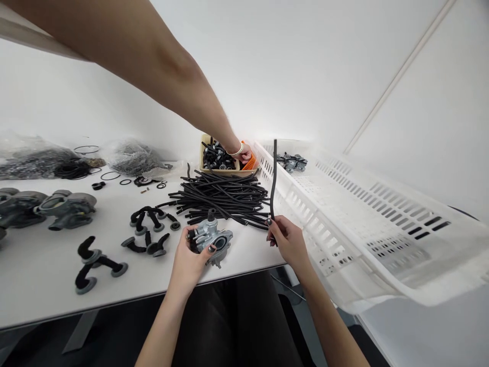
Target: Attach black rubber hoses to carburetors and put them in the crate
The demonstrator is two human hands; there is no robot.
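In my left hand (188,267) is a grey metal carburetor (214,238), held over the table's front edge with its round bore facing up toward me. A black cap stands on its top. To the right, my right hand (288,239) pinches a black rubber hose (274,178) near its lower end, so the hose points upward, apart from the carburetor. Just behind both hands lies a heap of similar black hoses (223,196) on the white table (153,275).
A co-worker's arm (179,71) reaches across from the left into a beige bin (202,153) of black parts and an orange tray (250,163). A white perforated crate (336,224) with carburetors stands right. Black rubber caps (86,275), more carburetors (69,206) and bagged parts (133,158) lie left.
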